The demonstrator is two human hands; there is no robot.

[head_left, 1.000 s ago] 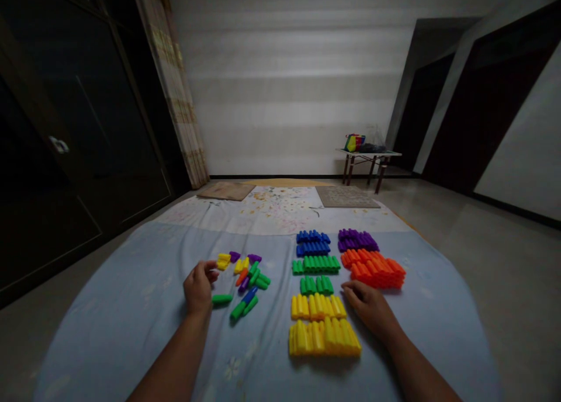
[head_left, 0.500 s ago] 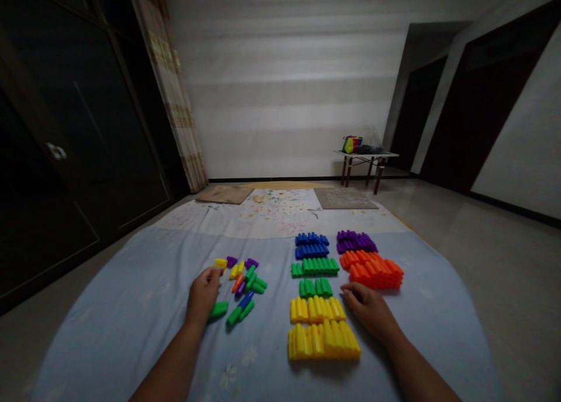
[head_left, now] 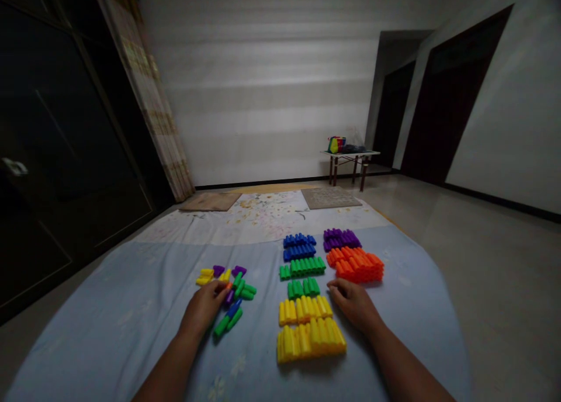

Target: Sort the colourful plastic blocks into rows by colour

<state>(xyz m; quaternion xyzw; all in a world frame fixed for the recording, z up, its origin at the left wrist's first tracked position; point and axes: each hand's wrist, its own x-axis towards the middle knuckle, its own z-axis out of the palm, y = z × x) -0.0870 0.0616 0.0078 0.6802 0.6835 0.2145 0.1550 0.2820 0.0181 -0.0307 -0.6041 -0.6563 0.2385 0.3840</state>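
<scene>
Left hand (head_left: 202, 306) has been shifted from the yellow bits (head_left: 205, 278) over to the orange piece (head_left: 229, 285), which is mostly covered by the fingertips in the loose pile. Thumb and fingers are brought nearly together there, but whether it's actually gripped can't be told. Purple bits (head_left: 218, 270) and green bits (head_left: 239, 284) are scattered close by. Across the cloth (head_left: 131, 314), the right hand (head_left: 356, 304) is placed just beside the green rows (head_left: 307, 267), fingers curled, can't tell if anything's held. Yellow rows (head_left: 312, 339) are lined up nearer, blue rows (head_left: 299, 252) farther off, with the orange stack (head_left: 360, 266) and purple stack (head_left: 342, 239) set to their right. Boards (head_left: 210, 201) are laid at the far end
</scene>
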